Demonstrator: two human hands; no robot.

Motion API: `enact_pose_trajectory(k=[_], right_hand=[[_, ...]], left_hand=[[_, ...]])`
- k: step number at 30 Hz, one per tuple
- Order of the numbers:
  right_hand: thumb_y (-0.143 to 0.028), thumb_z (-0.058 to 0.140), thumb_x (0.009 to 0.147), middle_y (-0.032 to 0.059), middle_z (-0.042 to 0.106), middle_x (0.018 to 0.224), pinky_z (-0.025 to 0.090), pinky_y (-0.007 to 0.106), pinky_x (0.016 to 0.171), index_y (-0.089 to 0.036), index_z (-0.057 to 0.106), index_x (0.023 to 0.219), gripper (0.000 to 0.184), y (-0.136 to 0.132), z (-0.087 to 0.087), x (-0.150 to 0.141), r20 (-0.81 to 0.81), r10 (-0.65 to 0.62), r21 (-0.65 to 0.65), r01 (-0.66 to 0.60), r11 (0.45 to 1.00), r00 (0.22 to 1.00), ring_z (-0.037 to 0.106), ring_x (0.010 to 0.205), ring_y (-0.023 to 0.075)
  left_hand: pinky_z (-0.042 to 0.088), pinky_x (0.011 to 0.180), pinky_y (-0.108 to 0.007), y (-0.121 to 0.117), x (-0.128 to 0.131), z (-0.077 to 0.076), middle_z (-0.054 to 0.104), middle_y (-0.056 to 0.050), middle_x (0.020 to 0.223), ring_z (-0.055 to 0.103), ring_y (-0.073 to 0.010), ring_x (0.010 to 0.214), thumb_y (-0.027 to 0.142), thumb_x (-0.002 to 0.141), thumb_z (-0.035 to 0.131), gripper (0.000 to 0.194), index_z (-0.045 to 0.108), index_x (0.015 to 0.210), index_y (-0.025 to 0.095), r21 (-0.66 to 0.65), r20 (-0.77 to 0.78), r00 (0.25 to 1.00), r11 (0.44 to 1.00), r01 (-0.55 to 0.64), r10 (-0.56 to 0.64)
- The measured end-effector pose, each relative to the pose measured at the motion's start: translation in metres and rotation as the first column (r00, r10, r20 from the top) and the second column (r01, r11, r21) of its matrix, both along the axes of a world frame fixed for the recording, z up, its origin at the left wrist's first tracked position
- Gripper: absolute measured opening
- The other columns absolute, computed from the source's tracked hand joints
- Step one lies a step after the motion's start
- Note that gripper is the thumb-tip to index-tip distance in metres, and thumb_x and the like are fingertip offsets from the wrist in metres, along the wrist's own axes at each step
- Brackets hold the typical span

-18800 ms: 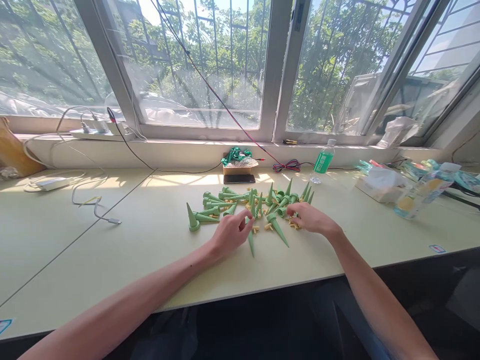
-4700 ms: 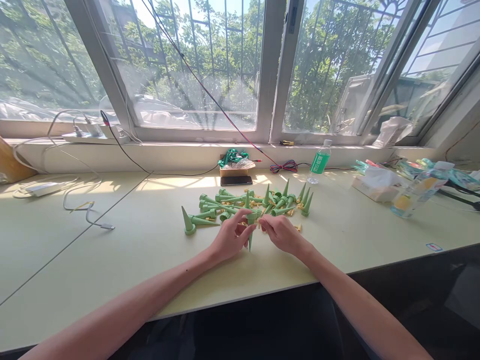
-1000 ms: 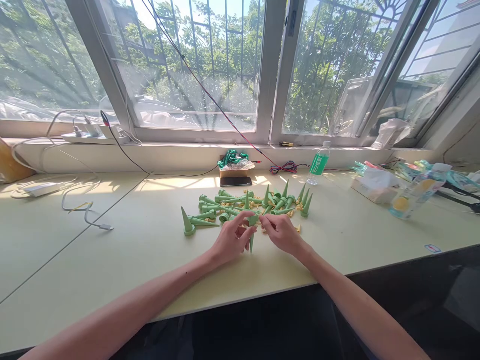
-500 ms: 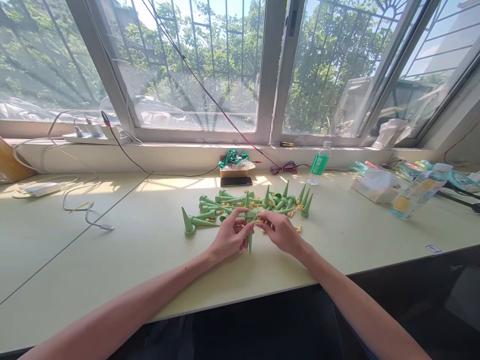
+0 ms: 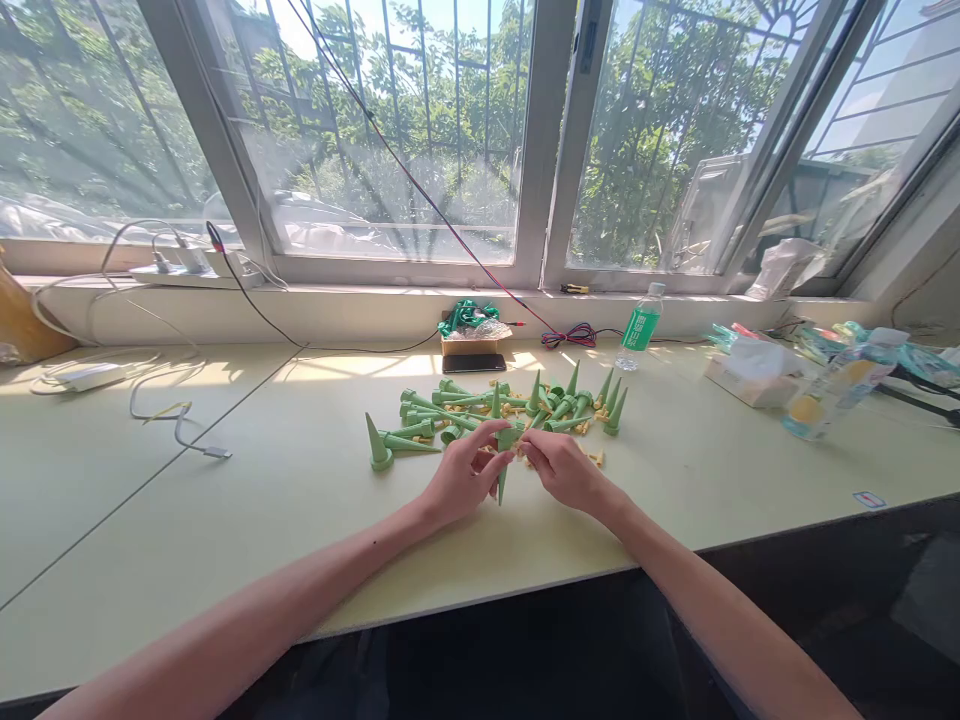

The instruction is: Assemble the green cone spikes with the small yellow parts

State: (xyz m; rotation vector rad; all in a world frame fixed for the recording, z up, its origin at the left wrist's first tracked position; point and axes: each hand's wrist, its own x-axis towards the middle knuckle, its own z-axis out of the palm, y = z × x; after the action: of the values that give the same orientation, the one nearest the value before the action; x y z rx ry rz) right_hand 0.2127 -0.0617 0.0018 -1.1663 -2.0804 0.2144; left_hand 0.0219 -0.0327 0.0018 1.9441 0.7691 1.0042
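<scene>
At centre frame, the left hand (image 5: 466, 475) pinches a green conical plastic spike (image 5: 502, 487) near its collar, seemingly for steadiness. The right hand (image 5: 564, 468) pinches a small yellow plastic piece (image 5: 520, 450) alongside.

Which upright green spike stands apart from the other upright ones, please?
The leftmost spike, beside lying ones; the other upright spikes stand toward the middle and right.

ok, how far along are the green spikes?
Looks partway. Possibly done: the upright spikes at the right, with yellow bits by their bases; attachment is too small to confirm. In hand: the left hand holds a green spike, tip down, while the right hand pinches what looks like a yellow fitting at its side. Apparently left: lying spikes and loose yellow pieces.
</scene>
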Motion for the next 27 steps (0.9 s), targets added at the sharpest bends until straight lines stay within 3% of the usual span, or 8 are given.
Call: enact_pose_trajectory(k=[11,17,23,27], right_hand=[[-0.034,0.039,0.102,0.0001,0.057,0.067,0.037,0.024,0.058,-0.019,0.055,0.082,0.029,-0.003,0.004,-0.004,-0.094,-0.041,-0.012,0.040,0.999,0.995,0.049,0.058,0.0126],[-0.033,0.052,0.097,0.0026,0.066,0.082,0.044,0.025,0.061,-0.020,0.057,0.109,0.019,-0.002,0.000,-0.004,-0.148,-0.031,0.016,0.033,0.999,0.989,0.055,0.061,0.0128],[-0.030,0.050,0.097,0.0059,0.068,0.091,0.047,0.026,0.064,-0.020,0.059,0.107,0.017,0.001,-0.002,-0.002,-0.146,0.000,0.063,0.010,0.998,0.989,0.063,0.075,0.0161],[-0.031,0.054,0.096,0.0057,0.067,0.091,0.048,0.026,0.063,-0.020,0.059,0.108,0.016,-0.001,-0.001,-0.003,-0.138,0.006,0.049,0.001,0.999,0.990,0.063,0.073,0.0159]], left_hand=[[0.040,0.033,-0.016,0.006,0.000,-0.002,0.057,-0.004,0.100,0.055,-0.0038,0.042,0.044,0.090,0.058,0.038,0.050,0.121,0.024,-0.063,0.081,0.997,0.998,-0.010,0.015],[0.038,0.031,-0.016,0.006,0.001,0.002,0.059,0.000,0.088,0.052,-0.0044,0.038,0.045,0.090,0.058,0.036,0.048,0.115,0.022,-0.119,0.151,0.988,0.993,-0.004,0.022],[0.033,0.029,-0.016,0.004,0.002,0.006,0.056,0.004,0.068,0.050,-0.0066,0.034,0.049,0.087,0.061,0.040,0.050,0.110,0.019,-0.187,0.169,0.985,0.982,-0.003,0.035],[0.033,0.029,-0.017,0.003,0.002,0.008,0.057,0.006,0.062,0.048,-0.0073,0.032,0.051,0.085,0.062,0.042,0.050,0.107,0.018,-0.235,0.190,0.981,0.972,-0.001,0.047]])
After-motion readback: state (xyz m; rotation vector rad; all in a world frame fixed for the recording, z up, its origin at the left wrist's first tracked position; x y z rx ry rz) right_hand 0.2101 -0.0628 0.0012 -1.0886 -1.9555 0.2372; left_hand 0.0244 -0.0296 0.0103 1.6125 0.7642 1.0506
